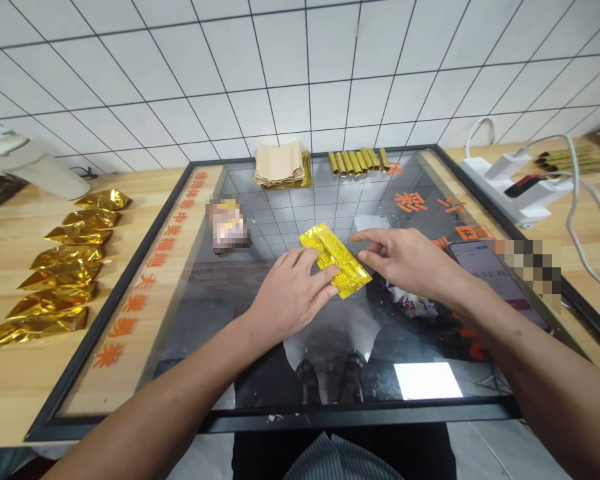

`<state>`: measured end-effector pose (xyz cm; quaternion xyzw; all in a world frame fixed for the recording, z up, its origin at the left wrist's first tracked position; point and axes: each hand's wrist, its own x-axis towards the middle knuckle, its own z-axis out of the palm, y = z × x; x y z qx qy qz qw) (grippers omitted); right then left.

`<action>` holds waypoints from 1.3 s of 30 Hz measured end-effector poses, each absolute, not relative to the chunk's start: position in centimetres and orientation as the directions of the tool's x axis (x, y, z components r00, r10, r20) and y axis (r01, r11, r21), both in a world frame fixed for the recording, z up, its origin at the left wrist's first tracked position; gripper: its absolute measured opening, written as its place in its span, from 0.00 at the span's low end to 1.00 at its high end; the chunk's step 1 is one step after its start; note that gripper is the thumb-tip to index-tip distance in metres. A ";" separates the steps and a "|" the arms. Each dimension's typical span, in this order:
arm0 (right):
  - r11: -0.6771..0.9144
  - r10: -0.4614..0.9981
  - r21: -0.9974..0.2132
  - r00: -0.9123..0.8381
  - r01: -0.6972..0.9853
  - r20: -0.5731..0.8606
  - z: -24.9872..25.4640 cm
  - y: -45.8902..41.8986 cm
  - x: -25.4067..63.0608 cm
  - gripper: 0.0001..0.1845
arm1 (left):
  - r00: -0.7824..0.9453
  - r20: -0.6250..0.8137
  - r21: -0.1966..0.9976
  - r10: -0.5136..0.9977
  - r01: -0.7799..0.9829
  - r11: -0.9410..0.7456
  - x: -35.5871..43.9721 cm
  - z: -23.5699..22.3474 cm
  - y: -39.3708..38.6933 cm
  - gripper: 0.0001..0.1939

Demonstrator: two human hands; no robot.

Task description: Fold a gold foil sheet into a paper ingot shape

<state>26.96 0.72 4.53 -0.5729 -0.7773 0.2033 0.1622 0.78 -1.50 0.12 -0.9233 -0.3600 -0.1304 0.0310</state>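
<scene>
A folded sheet of gold foil paper [334,257] lies on the glass panel [260,220] in front of me. My left hand [290,293] lies flat on the glass with its fingertips pressing the foil's near left edge. My right hand [405,257] rests beside the foil's right edge, index finger stretched out toward it, the other fingers loosely curled with nothing in them.
Folded gold foil pieces [63,263] lie in a row on the wooden table at the left. At the back are a stack of tan paper [280,163] and several gold rolls [359,160]. A phone [495,277] lies at the right, a power strip [510,183] with cables behind it.
</scene>
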 end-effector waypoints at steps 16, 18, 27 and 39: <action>0.278 0.907 -0.670 -0.418 0.688 -0.052 4.3 0.4 27.1 0.21 | 0.698 0.238 0.034 0.675 0.689 -0.724 1.2 0.3 -1.6 0.26; 0.312 0.888 -0.664 -0.457 0.679 -0.049 4.2 0.5 27.2 0.19 | 0.710 0.231 0.006 0.666 0.683 -0.730 1.2 0.2 -1.6 0.25; 0.503 0.780 -0.607 -0.626 0.615 0.013 4.4 0.7 27.7 0.22 | 0.719 0.234 0.015 0.655 0.671 -0.741 0.9 0.0 -1.5 0.25; 0.584 0.743 -0.550 -0.666 0.597 0.065 3.4 0.9 28.3 0.22 | 0.726 0.208 0.037 0.656 0.664 -0.747 0.7 0.4 -1.5 0.24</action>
